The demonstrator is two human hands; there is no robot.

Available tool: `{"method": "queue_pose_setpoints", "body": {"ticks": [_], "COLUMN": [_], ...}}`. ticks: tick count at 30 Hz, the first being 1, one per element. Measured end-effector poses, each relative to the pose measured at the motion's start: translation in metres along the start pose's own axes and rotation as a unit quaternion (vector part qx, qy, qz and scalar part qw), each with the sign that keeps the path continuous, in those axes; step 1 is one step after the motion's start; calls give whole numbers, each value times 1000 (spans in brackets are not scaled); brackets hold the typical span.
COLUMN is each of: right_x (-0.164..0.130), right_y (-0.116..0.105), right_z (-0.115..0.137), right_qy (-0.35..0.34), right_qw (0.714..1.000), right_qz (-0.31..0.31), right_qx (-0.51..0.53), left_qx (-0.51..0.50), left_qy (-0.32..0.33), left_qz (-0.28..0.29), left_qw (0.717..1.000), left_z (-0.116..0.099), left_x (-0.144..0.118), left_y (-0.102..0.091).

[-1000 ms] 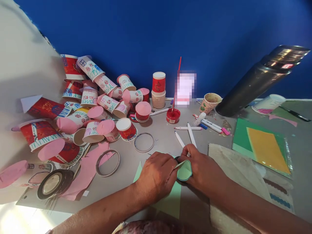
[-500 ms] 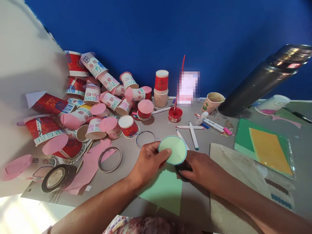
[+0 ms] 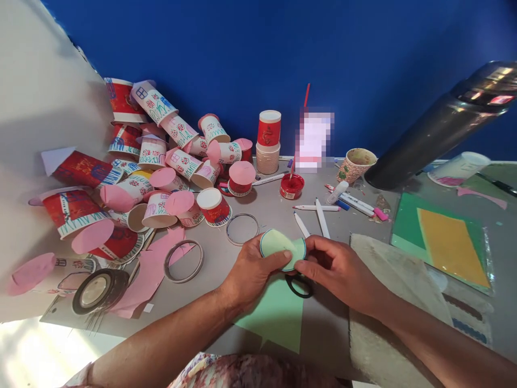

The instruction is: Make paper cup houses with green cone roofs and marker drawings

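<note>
Green paper disc (image 3: 283, 249) pinched between both grips, left hand (image 3: 248, 272) and right hand (image 3: 339, 269) at opposite edges, scissors (image 3: 299, 284) directly beneath.

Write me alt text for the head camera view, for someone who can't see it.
Two bare hands, left hand and right hand, hold a pale green paper circle between them over a grey table, with black scissors and a green paper sheet lying beneath. A heap of decorated paper cups with pink lids fills the left; markers lie behind.

Head camera — looking down, close over table (image 3: 258, 215).
</note>
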State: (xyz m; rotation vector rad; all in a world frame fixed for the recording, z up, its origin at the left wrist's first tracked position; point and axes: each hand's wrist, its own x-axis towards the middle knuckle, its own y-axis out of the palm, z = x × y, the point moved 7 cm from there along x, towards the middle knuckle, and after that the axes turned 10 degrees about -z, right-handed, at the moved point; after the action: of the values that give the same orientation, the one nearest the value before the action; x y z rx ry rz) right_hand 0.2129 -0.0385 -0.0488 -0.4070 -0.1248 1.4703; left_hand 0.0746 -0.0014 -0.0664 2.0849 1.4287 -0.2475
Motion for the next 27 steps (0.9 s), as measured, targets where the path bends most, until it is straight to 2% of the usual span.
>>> {"method": "queue_pose_setpoints", "body": {"ticks": [4,8,10,15,19,27], "right_x": [4,3,3,6,5,1], "right_y": [-5,-8,-8,-14,-17,-15], "right_z": [-3,-3,-2,1,5,8], "right_qy": [5,19,28,34,7,-38], "right_qw": [1000,999,999,999,999,997], "right_qz": [-10,20,25,-18,-47,-55], "right_qx": [3,-21,-21,14,-2,-44], "left_qx": [28,100,149,188,205,227], "left_qy": [17,116,138,133,140,140], "left_qz": [2,-39,-46,-36,-32,-24], "left_qw": [999,987,978,973,968,963], "left_z": [-6,-32,-38,-33,-31,-29], "left_x": [-1,-2,-2,0,0,1], "left_y": [-3,-9,-10,-11,-10,-11]}}
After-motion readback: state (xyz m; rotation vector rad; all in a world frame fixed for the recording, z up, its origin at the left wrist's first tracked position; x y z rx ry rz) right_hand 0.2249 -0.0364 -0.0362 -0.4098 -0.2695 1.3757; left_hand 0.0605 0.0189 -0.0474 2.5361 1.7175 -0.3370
